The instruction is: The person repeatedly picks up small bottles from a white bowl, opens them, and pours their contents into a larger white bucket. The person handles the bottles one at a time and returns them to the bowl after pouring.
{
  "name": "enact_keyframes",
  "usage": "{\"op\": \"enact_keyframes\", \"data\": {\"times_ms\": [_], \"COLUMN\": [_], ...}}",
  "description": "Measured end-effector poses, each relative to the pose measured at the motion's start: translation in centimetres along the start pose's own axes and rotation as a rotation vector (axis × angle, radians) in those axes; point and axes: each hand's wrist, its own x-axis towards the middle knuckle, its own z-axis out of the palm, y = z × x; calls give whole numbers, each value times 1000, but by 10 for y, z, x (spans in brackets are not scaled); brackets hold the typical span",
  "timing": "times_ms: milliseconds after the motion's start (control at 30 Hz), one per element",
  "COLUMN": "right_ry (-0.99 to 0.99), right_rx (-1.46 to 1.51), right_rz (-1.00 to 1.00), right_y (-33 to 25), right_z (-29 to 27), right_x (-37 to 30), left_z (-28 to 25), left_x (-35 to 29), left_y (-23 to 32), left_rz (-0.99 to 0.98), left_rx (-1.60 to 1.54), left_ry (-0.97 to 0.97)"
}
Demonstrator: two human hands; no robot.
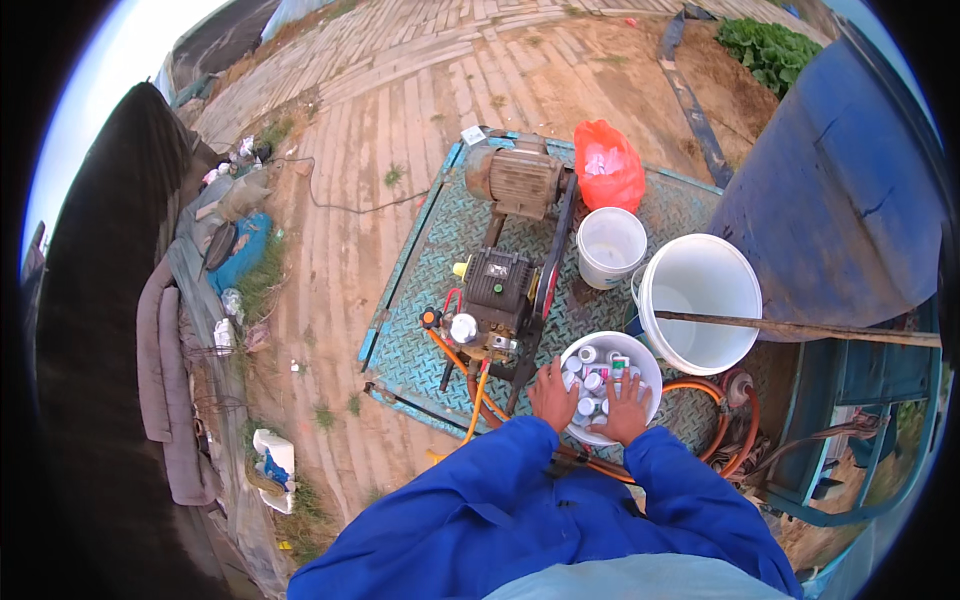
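A white bucket (648, 360) full of small white bottles (593, 381) with white caps stands in front of me on the blue-green metal platform. One item among them shows a green and red label. My left hand (554, 398) reaches over the bucket's left side, fingers stretched forward against the bottles and rim. On the other side my right hand (625, 411) lies over the bottles with its fingers spread. Neither hand lifts a bottle. My palms and sleeves hide part of the near rim.
Behind the bucket stand a large white bucket (690, 262) with a stick (800, 326) across it, a smaller white pail (611, 240) and a red plastic bag (607, 180). A motor (520, 180) and pump (497, 285) stand left, a blue barrel (830, 190) right. Orange hoses (715, 400) curl nearby.
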Motion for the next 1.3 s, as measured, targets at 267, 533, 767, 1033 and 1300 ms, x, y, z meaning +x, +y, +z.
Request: {"op": "enact_keyframes", "data": {"times_ms": [267,533,767,1033,1300], "right_ry": [-75,-97,-48,31,-13], "right_rx": [105,68,120,-137,-80], "right_rz": [64,-57,-96,-293,-236], "right_y": [-4,7,10,20,19], "right_z": [2,-12,1,-5,-7], "right_x": [17,20,6,19,19], "left_z": [-19,-33,-42,-36,-41], "left_x": [-30,-43,-37,-30,-32], "left_y": [0,-4,-3,2,-2], "left_rz": [268,350,368,529,499], "left_rx": [172,194,226,264,256], "left_ry": [-7,-70,-43,-48,-59]}}
